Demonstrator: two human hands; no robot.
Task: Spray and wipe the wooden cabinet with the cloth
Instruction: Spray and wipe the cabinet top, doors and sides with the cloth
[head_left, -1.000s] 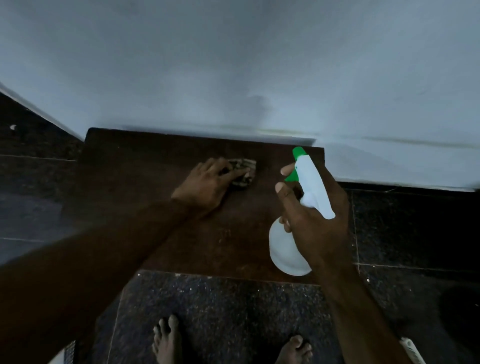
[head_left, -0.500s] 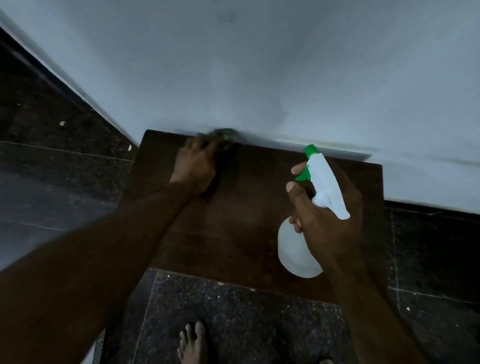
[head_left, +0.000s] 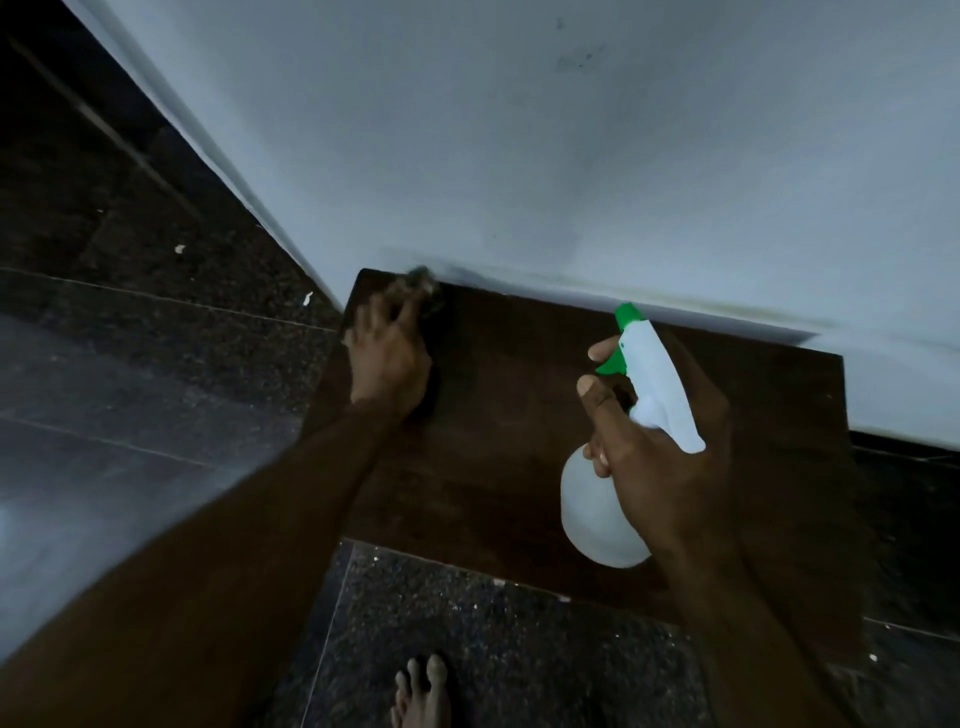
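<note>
The right hand (head_left: 670, 467) has its grip clamped on the spray bottle (head_left: 602, 514), fingers curled round the neck with the forefinger up at the green trigger (head_left: 613, 362) and the thumb laid along the near side. The bottle hangs above the right half of the wooden cabinet (head_left: 519, 441), its white head and green nozzle (head_left: 627, 313) pointing toward the wall (head_left: 519, 156). Its round translucent white body is too dim to tell how much liquid is inside. The left hand (head_left: 389, 358) presses the cloth (head_left: 422, 283) onto the cabinet's far left corner, right against the wall; motion blur hides whether its fingers lie flat or curl. A bare foot (head_left: 421, 693) stands on the dark speckled floor (head_left: 493, 649) just in front of the cabinet.
</note>
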